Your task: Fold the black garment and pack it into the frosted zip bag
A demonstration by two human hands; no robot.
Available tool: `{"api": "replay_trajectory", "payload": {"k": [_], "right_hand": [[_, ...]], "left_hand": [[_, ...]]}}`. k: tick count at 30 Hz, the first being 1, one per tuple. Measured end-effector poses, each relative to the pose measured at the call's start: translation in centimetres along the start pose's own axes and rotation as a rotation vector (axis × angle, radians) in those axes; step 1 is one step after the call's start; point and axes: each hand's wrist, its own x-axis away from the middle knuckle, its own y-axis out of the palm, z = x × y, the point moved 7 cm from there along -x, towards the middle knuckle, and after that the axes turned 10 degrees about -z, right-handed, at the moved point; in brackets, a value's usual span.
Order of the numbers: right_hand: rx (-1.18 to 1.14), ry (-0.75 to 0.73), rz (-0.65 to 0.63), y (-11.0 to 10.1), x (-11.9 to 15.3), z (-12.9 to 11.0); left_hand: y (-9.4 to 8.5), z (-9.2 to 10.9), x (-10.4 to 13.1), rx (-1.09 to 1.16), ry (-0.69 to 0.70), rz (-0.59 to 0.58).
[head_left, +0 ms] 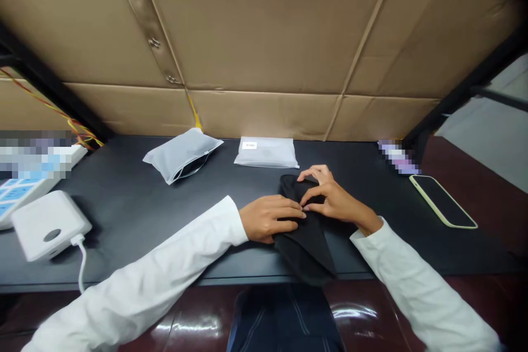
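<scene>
A piece of black cloth point(307, 256), partly folded, lies at the front of the black table and hangs a little over its edge. From the left, my left hand point(274, 217) presses on the cloth, its fingers together against the fabric. My right hand point(328, 195) pinches the cloth near its middle, thumb and fingertips close to the left fingertips. Behind the hands lies a flat frosted zip bag point(268, 154) with a small white label. Farther left, a second frosted zip bag point(181, 154) gapes at its mouth, dark inside.
A phone point(445, 202) in a pale green case lies at the right. On the left are a white power bank point(51, 225) with a cable and a white power strip point(25, 187). Cardboard point(264, 27) walls the back; black metal posts stand at both sides.
</scene>
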Motion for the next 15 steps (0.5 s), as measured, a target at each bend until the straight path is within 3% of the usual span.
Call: {"api": "replay_trajectory", "payload": {"k": [3,8,10,12,15], "right_hand": [[-0.076,0.006,0.094,-0.1,-0.1,0.1],[-0.478,0.013,0.127,-0.3,0.1,1.5],[-0.614,-0.002,0.104,-0.2,0.2,1.8],[-0.644,-0.022,0.110,-0.3,0.2,1.6],[-0.504,0.037,0.193,-0.3,0.0,1.3]], "left_hand": [[0.1,-0.7,-0.3,0.183,-0.109,0.046],[-0.6,-4.0,1.1,0.333,-0.681,0.277],[-0.8,-4.7,1.8,0.360,-0.839,0.363],[-0.9,-5.1,2.1,0.404,-0.919,0.416],[-0.9,-5.5,2.5,0.460,-0.987,0.472]]}}
